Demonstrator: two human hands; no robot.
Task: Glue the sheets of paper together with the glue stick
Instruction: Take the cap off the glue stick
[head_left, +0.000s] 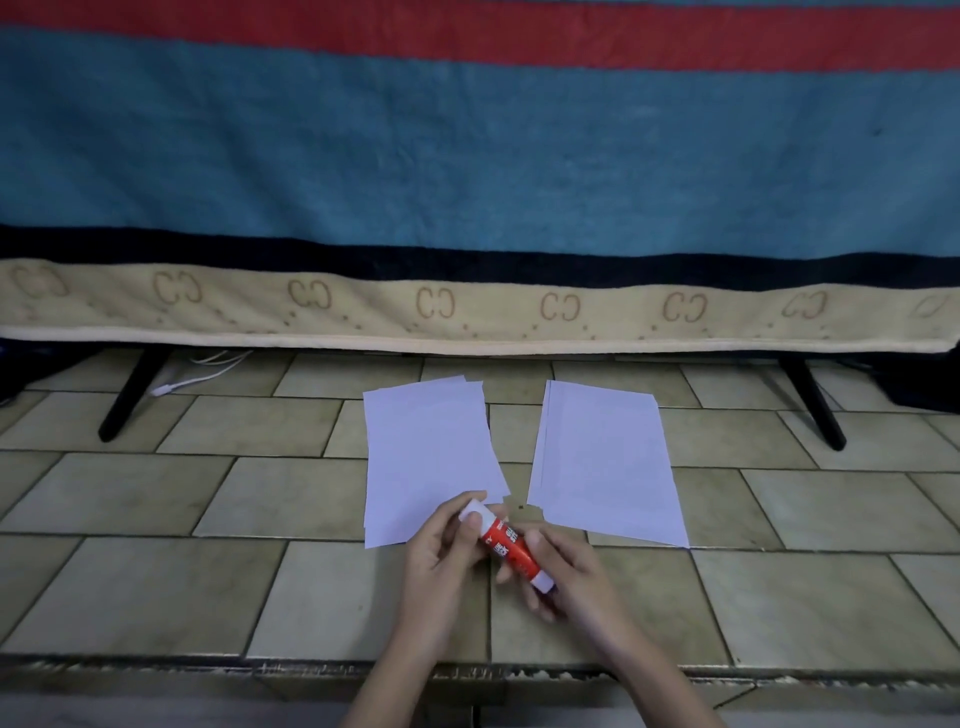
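Two small stacks of white paper lie side by side on the tiled surface: the left stack (428, 452) and the right stack (605, 462), with a gap between them. Just in front of that gap I hold a red glue stick (506, 548) with white ends, lying slantwise between both hands. My left hand (447, 566) pinches its white cap end, which overlaps the near corner of the left stack. My right hand (566, 577) grips the lower body and base end.
A tiled counter (234, 587) runs to a worn front edge (208, 667) near me. Behind the papers hangs a striped blue, red and beige blanket (467, 171) over a frame with black legs (132, 397) (815, 402). A white cable (208, 371) lies at the back left.
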